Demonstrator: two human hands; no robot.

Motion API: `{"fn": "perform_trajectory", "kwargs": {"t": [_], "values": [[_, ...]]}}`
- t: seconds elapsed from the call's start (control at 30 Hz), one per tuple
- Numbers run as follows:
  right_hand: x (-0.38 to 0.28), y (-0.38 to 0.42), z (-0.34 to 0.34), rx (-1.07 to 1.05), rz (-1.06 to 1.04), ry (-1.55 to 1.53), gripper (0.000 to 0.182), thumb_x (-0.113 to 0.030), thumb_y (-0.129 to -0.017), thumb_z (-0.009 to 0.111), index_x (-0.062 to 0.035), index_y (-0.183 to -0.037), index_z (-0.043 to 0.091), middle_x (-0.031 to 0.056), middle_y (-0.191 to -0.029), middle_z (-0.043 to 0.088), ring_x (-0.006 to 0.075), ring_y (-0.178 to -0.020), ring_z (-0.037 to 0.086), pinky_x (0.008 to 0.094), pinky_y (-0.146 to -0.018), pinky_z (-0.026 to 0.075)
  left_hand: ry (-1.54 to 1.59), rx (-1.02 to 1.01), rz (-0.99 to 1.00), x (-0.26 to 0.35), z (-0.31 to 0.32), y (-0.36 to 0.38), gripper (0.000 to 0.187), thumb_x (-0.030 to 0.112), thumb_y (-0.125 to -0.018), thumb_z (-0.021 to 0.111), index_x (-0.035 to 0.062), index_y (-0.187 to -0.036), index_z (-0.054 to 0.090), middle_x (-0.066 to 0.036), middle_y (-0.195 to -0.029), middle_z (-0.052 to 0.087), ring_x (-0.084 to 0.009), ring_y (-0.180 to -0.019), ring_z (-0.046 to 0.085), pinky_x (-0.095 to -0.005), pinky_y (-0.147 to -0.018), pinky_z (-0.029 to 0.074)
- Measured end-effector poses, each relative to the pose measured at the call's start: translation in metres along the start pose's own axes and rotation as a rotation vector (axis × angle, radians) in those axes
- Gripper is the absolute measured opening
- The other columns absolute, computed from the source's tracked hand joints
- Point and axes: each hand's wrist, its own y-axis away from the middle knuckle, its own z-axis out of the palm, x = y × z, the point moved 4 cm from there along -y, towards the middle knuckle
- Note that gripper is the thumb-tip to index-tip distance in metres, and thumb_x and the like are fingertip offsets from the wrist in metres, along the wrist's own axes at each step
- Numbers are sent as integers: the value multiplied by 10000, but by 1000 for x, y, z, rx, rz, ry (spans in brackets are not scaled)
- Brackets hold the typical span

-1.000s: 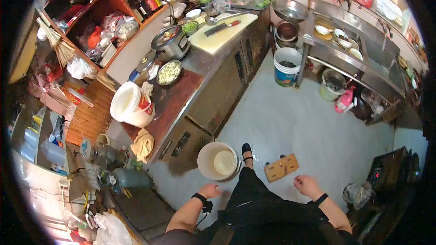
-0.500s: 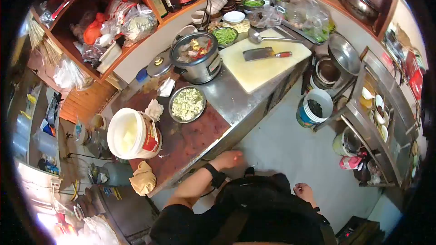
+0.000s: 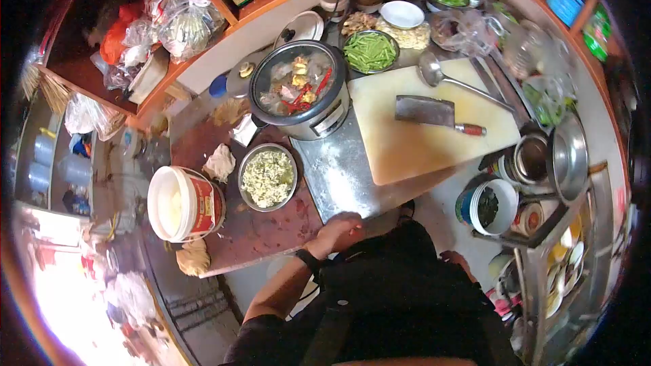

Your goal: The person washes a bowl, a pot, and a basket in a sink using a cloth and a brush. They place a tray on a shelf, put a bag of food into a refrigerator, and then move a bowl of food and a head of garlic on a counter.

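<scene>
My left hand (image 3: 340,232) is at the front edge of the steel counter (image 3: 332,169), its fingers curled; what they hold, if anything, cannot be made out. My right hand (image 3: 457,261) hangs low beside my body, partly hidden and blurred. On the counter stand a pot (image 3: 298,88) of meat and red chillies and a metal bowl (image 3: 268,177) of pale chopped food. A cleaver (image 3: 426,110) and a steel ladle (image 3: 468,88) lie on the cutting board (image 3: 393,156). Behind the board is a bowl of green beans (image 3: 369,51).
A white tub (image 3: 169,203) and a tan cloth (image 3: 194,257) are at the counter's left end. To the right stand a bucket (image 3: 495,209), a large steel pan (image 3: 568,156) and a metal rack (image 3: 532,278). Shelves (image 3: 251,15) run above the counter.
The view has turned and moved nearer the counter, so the pot and board look larger. My left hand now appears at the counter edge; my right hand is more hidden by my body.
</scene>
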Motion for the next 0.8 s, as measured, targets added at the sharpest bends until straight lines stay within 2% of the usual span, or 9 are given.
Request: {"fn": "perform_trajectory", "kwargs": {"t": [0.1, 0.17, 0.23, 0.27, 0.37, 0.43, 0.53, 0.6, 0.8], "values": [[-50, -36, -102, -21, 120, -39, 183, -195, -790, 602, -91, -921, 676, 98, -971, 667, 267, -910, 634, 374, -776, 504, 307, 305, 36, 55, -69, -11, 231, 295, -904, 582, 99, -1016, 632, -84, -768, 625, -181, -681, 601, -349, -611, 468], [-52, -76, -142, -133, -176, 45, 193, -236, -772, 640, -74, -870, 675, 102, -896, 674, 274, -846, 644, 368, -745, 504, 128, 268, -323, 62, -81, -19, 299, 339, -918, 576, 80, -1062, 616, -61, -769, 619, -150, -674, 586, -325, -621, 470], [-58, -111, -167, -355, -129, 9, 243, -286, -789, 662, -54, -859, 671, 105, -876, 680, 268, -853, 654, 359, -738, 510, 327, 473, -392, 46, -72, -14, 307, 283, -923, 599, 36, -1105, 586, -76, -822, 651, -138, -695, 606, -294, -639, 483], [-74, -119, -176, -379, 166, -141, 321, -347, -799, 677, -33, -868, 677, 116, -889, 688, 274, -865, 665, 371, -751, 520, 468, 541, -455, 40, -66, -5, 289, 250, -928, 595, 28, -1112, 577, -64, -838, 657, -127, -706, 605, -279, -633, 480], [-125, -154, -192, -431, -20, 163, 349, -344, -812, 667, -21, -943, 675, 132, -927, 692, 277, -878, 673, 379, -777, 526, 871, 694, -530, 15, -53, 22, 229, 156, -951, 558, 28, -1140, 547, -40, -867, 656, -114, -747, 609, -256, -633, 481], [-131, -172, -182, -481, -117, 167, 389, -356, -813, 669, -12, -996, 670, 146, -949, 691, 287, -875, 675, 387, -794, 527, 1368, 995, -679, 0, -45, 49, 197, 118, -955, 536, 54, -1142, 527, -51, -865, 637, -131, -758, 615, -274, -642, 498], [-166, -183, -174, -467, -280, 213, 409, -354, -819, 662, -7, -1035, 651, 165, -975, 683, 288, -892, 673, 388, -803, 524, 1561, 1342, -512, -28, -49, 77, 112, 113, -965, 498, 52, -1059, 508, -87, -909, 621, -200, -802, 640, -309, -664, 524], [-146, -197, -150, -581, -144, 239, 447, -381, -849, 663, -40, -1136, 618, 130, -1048, 671, 241, -954, 655, 349, -870, 496, 1679, 1555, -336, -41, -61, 92, 89, 116, -989, 440, 47, -1000, 495, -114, -974, 608, -267, -884, 641, -373, -712, 537], [-180, -191, -131, -494, -228, 316, 416, -348, -851, 649, -46, -1135, 612, 142, -1038, 672, 259, -960, 652, 365, -849, 498, 1664, 1588, -387, -77, -85, 111, 100, 117, -995, 425, 31, -982, 474, -129, -1016, 594, -276, -870, 651, -429, -793, 570]]}}
